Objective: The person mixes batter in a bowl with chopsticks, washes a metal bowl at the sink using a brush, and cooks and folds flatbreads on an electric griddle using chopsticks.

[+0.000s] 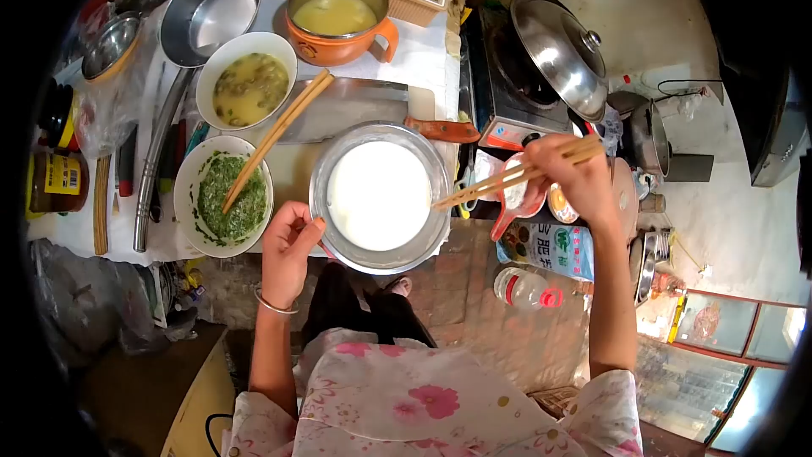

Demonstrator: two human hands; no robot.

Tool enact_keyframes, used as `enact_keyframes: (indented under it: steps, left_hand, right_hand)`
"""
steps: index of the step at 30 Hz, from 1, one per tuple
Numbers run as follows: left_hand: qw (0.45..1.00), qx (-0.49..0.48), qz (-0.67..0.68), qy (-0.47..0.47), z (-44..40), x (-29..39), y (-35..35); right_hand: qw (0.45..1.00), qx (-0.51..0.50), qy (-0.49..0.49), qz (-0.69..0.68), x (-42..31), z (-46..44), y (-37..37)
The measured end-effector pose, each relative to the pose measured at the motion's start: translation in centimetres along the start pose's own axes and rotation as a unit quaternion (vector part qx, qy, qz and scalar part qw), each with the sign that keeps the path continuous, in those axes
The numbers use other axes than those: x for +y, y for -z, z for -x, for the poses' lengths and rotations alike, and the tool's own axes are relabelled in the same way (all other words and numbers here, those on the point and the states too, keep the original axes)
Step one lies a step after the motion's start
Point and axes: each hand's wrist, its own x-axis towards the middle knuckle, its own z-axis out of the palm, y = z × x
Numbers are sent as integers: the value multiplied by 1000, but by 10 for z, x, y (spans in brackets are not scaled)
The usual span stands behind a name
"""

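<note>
The left hand (292, 245) pinches the bowl (376, 263), best gripped steadily; right of it, the right hand (571, 179) pinches chopsticks (497, 183), tips perhaps inside.

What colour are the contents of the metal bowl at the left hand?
The contents of the metal bowl are plain white, best seen in the head view.
</note>
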Motion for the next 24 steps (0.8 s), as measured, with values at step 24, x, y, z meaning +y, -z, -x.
enact_keyframes:
  steps: [24]
  left_hand:
    - [1000, 3, -2, 28, 8, -4, 1]
  right_hand:
    - [982, 153, 8, -109, 47, 47, -61]
